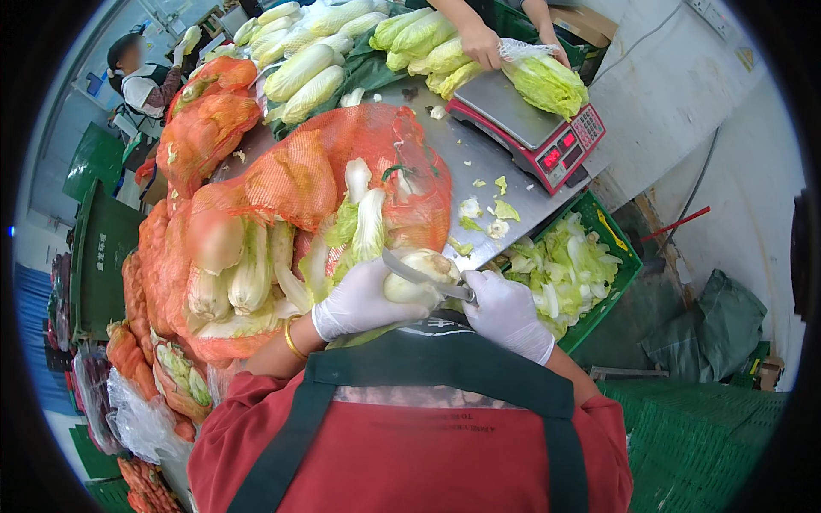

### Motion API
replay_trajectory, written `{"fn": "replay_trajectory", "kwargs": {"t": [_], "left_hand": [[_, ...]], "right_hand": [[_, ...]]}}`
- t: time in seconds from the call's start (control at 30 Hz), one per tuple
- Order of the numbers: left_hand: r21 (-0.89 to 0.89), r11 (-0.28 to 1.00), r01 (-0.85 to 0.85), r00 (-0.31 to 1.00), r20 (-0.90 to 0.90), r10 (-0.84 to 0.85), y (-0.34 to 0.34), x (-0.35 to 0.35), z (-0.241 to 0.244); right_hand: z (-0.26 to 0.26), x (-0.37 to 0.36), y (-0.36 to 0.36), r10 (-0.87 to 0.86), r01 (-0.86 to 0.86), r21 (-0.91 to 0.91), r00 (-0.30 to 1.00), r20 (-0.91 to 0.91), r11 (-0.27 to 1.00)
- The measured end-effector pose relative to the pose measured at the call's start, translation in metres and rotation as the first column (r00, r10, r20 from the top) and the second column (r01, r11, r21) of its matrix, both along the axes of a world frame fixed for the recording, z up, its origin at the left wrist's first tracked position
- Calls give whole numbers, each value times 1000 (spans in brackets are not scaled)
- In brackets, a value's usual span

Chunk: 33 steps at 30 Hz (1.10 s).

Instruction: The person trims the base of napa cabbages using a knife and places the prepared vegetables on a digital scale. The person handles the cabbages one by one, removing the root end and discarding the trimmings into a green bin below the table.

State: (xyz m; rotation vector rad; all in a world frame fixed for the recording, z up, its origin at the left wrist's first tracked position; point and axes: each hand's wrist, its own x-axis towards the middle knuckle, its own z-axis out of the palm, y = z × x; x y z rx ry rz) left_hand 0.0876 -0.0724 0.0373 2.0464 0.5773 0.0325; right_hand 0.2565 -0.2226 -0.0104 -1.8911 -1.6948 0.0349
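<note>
A napa cabbage lies in my gloved left hand, its cut root end turned away from my wrist. My right hand, also in a white glove, grips a knife whose blade rests across the cabbage near that root end. Beside my left hand an orange mesh sack lies open, with more napa cabbages in its mouth. Loose cabbage leaves lie on the mesh just beyond my hands.
Right of me a green crate holds trimmed leaves. A red digital scale stands on the metal table; another person's hands hold a netted cabbage over it. Trimmed cabbages are piled at the back. Another person is far left.
</note>
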Motion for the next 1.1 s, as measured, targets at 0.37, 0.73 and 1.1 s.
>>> {"fn": "replay_trajectory", "kwargs": {"t": [0.37, 0.73, 1.1], "left_hand": [[28, 994, 104, 993, -58, -102, -11, 22, -4], [243, 888, 390, 882, 180, -436, -1, 75, -4], [42, 986, 160, 957, 239, -165, 19, 54, 25]], "right_hand": [[-28, 15, -32, -175, 167, -95, 981, -79, 981], [-71, 64, -147, -623, 577, -350, 384, -681, 738], [13, 25, 5, 54, 59, 75, 299, -953, 995]]}}
